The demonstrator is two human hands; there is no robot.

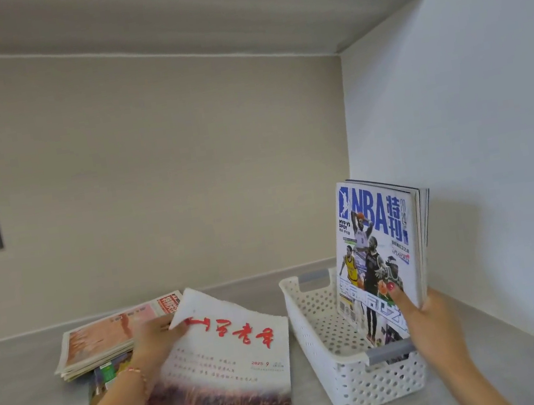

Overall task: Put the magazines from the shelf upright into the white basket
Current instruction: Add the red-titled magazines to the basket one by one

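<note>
Right hand [426, 313] grips NBA magazines [377, 244] upright at white basket's [315, 327] right wall | left hand [155, 337] pinches red-titled magazine [227, 364] | advice: lift it vertical, slot beside NBA.

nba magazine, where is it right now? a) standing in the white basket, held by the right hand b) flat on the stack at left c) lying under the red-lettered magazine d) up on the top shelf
a: the nba magazine stands upright with its lower edge inside the white basket, and the right hand grips its lower right edge, thumb on the cover.
</note>
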